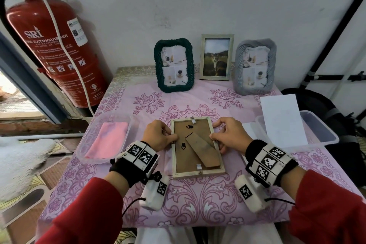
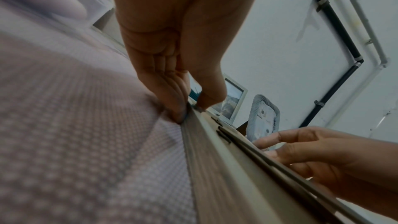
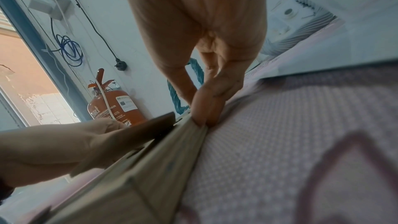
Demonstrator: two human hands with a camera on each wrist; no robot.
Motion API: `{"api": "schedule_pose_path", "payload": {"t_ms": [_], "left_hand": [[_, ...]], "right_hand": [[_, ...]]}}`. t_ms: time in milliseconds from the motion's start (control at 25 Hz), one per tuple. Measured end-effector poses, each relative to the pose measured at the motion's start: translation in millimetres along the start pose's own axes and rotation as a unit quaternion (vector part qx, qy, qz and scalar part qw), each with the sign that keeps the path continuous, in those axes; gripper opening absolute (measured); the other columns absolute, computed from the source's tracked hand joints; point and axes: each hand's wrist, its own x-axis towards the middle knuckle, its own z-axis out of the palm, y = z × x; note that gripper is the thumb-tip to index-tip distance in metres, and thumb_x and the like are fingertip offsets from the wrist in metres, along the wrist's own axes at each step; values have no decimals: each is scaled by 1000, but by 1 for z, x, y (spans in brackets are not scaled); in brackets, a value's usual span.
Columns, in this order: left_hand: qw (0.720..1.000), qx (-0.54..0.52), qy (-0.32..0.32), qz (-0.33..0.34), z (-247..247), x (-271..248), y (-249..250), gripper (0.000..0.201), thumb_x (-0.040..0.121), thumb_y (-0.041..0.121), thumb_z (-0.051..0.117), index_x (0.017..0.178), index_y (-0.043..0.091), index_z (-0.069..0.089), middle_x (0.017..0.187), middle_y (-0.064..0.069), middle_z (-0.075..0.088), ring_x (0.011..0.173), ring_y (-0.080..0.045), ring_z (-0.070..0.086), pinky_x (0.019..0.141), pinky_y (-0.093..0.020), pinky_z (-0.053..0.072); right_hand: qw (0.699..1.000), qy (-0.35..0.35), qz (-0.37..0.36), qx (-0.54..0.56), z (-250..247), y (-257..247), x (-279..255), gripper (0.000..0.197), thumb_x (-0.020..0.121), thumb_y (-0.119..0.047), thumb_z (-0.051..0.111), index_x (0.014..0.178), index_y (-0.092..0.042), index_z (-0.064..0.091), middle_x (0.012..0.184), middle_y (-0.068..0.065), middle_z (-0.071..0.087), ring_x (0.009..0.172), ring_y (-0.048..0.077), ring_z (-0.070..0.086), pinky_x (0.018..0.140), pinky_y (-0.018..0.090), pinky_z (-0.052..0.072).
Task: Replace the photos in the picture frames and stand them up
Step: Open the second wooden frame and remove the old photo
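A pale wooden picture frame (image 1: 198,173) lies face down on the pink tablecloth, its brown backing and folded stand (image 1: 204,149) facing up. My left hand (image 1: 158,134) pinches the frame's left edge (image 2: 215,168), thumb on the backing, fingers curled under the rim. My right hand (image 1: 227,134) grips the right edge (image 3: 172,159) the same way. At the back stand three frames: a dark green one (image 1: 174,65), a pale one with a cat photo (image 1: 216,57), and a grey one (image 1: 254,66).
A clear tray with a pink cloth (image 1: 107,138) sits left of the frame. A clear box (image 1: 324,134) with a white sheet (image 1: 283,117) across it sits right. A red fire extinguisher (image 1: 53,49) hangs by the table's left corner. The wall is close behind.
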Motion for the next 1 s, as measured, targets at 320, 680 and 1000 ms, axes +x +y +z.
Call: {"api": "schedule_pose_path", "payload": {"t_ms": [320,680,1000], "left_hand": [[998,-47,-18,-24,-1,-2,-3,21,80,8,71,71,7,52,55,-11,60,39,-15,56,52,-29,53],[995,8,-8,99,-9,-28,4,9,86,16,64,95,12,66,86,1,62,77,-11,57,72,-16,45],[912,208,-188,299,4,-62,12,46,66,45,79,106,26,69,111,4,54,106,-13,46,95,-26,35]], "right_hand": [[1000,3,1,9,-1,-1,-1,29,77,4,67,103,-1,57,64,13,59,41,25,57,41,33,53],[985,29,-91,-143,-11,-12,5,31,80,-18,72,107,-6,64,91,8,64,81,15,56,73,24,46],[942,-71,-174,-278,3,-40,40,42,81,-26,71,117,-7,62,116,12,64,108,22,60,95,31,46]]}}
